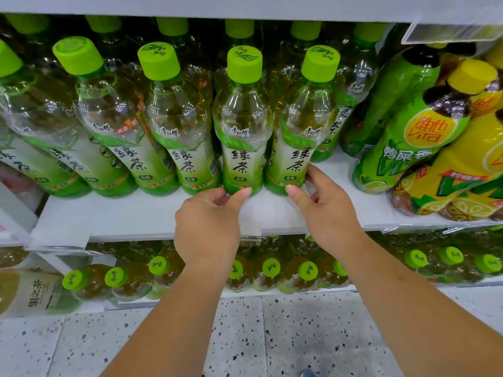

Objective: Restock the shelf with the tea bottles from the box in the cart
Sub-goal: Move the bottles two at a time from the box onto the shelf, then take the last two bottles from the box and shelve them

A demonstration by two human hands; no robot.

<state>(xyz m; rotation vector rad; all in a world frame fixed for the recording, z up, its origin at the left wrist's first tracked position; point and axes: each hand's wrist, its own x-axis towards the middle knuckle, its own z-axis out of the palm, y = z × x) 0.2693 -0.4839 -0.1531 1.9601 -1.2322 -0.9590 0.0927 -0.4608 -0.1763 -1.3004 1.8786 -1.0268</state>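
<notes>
White shelf board (122,216) runs 9 to 3 o'clock. Green tea bottles (242,137) stand on it in rows, packed tight, 9 through 1 o'clock. Yellow-capped bottles (424,137) crowd 3 o'clock end. Bare strip of board in front, widest toward 8 o'clock.

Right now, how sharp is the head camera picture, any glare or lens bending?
Head view: sharp at centre, where the left hand holds one tea bottle and the right hand its neighbour; glints on their clear shoulders; blur on the lower-shelf caps at far right; the wide lens fans the row outward.
</notes>
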